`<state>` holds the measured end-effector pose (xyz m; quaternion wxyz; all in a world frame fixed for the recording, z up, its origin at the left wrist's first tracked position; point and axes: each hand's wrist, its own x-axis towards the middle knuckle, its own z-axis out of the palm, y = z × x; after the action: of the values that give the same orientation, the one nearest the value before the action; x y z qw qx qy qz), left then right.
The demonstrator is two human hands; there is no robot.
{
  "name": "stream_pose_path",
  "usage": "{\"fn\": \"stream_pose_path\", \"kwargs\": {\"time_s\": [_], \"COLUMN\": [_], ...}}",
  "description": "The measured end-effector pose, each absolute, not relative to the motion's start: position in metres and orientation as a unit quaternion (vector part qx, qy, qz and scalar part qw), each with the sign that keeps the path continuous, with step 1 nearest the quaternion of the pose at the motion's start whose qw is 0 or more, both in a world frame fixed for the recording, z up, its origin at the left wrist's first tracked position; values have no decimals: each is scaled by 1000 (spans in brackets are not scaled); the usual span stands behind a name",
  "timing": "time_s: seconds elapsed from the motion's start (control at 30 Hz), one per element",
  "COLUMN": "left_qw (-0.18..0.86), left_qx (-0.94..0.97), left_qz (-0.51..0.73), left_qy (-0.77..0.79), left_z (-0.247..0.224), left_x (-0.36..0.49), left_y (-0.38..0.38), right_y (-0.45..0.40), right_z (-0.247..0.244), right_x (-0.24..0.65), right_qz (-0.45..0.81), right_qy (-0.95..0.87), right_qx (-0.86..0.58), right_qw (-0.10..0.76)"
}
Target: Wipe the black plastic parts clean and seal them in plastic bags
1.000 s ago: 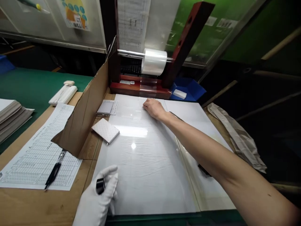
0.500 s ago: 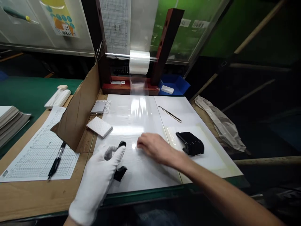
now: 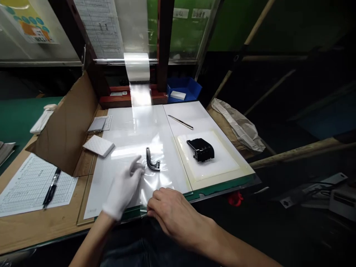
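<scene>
My left hand, in a white glove and a little blurred, hovers low over the white work surface with its fingers apart. Just right of its fingertips lies a black L-shaped part with a slot along it, resting on clear plastic film. That film runs from a roll on a metal rod toward me. At the front edge of the table my bare right hand pinches the film's near end; its fingertips are partly hidden. Farther right sits a glossy black curved piece on a taped white sheet.
A thin pen-like blade tool lies behind the black piece. To the left are a white block, an upright cardboard divider, and a black pen on printed paper. A blue bin stands at the back.
My left hand has let go of the black part, which now lies on the film. My right hand has come nearer to me, with the film drawn to the table's front edge. The view has shifted right.
</scene>
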<state>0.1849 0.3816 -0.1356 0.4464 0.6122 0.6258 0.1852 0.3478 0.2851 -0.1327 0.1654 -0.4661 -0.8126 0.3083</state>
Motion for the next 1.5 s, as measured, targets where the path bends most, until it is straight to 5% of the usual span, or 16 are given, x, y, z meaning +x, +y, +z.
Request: {"fn": "stream_pose_path", "kwargs": {"time_s": [0.17, 0.4, 0.57, 0.83, 1.0, 1.13, 1.2, 1.37, 1.5], "left_qw": [481, 464, 281, -42, -9, -35, 40, 580, 656], "left_qx": [755, 606, 696, 756, 811, 769, 746, 544, 498], "left_qz": [130, 216, 186, 57, 47, 119, 186, 143, 122], "left_qy": [427, 609, 635, 651, 583, 627, 639, 589, 553], "left_z": [-125, -130, -148, -181, -173, -164, -163, -163, -165], "left_x": [165, 177, 197, 210, 195, 183, 192, 280, 359], "left_y": [344, 372, 426, 460, 441, 405, 382, 356, 374], "right_y": [312, 375, 414, 428, 410, 361, 327, 257, 235], "right_z": [-122, -135, -171, -215, -209, -189, -183, -185, -185], "right_x": [366, 397, 394, 380, 388, 398, 401, 405, 417], "right_qz": [353, 571, 479, 193, 179, 199, 228, 277, 263], "right_qy": [-785, -575, -525, -653, -692, -610, -579, -484, -416], "right_qx": [-445, -472, -576, -653, -624, -635, -624, -651, -682], "right_qw": [248, 348, 404, 330, 317, 430, 473, 515, 541]}}
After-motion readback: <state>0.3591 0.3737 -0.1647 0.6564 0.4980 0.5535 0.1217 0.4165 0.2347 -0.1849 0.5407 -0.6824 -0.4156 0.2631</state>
